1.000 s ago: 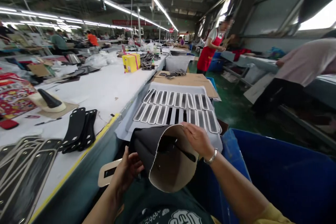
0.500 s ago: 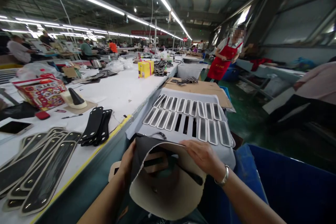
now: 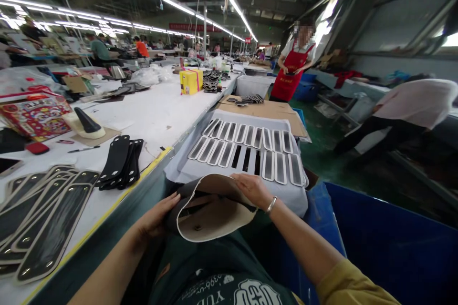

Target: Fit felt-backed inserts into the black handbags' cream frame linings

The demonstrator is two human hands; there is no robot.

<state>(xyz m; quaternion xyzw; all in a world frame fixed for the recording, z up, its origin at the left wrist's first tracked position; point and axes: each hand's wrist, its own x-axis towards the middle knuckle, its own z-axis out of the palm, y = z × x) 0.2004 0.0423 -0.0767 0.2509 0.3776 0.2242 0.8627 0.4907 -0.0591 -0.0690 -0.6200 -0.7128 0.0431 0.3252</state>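
Note:
Between my hands, above my lap, is a bag-like leather piece (image 3: 214, 221), black outside with a beige lining. Its wide mouth faces me, and dark openings show in its far wall. My left hand (image 3: 157, 217) grips its left side, with the thumb along the upper edge and the other fingers hidden behind. My right hand (image 3: 253, 189) holds the upper right rim, fingers over the edge. Just beyond lie rows of pale-edged dark strips (image 3: 225, 154) on a grey cloth (image 3: 293, 198).
On the white table (image 3: 153, 114) at left lie long riveted strips (image 3: 57, 228), black straps (image 3: 119, 162) and a yellow box (image 3: 191, 82). A blue bin (image 3: 390, 243) stands at right. A person in a red apron (image 3: 289, 74) stands beyond; another bends over at far right.
The leather piece has risen in view and tilted, its mouth now flatter and narrower. Both hands moved with it. A pale-edged piece beside my left wrist is out of sight.

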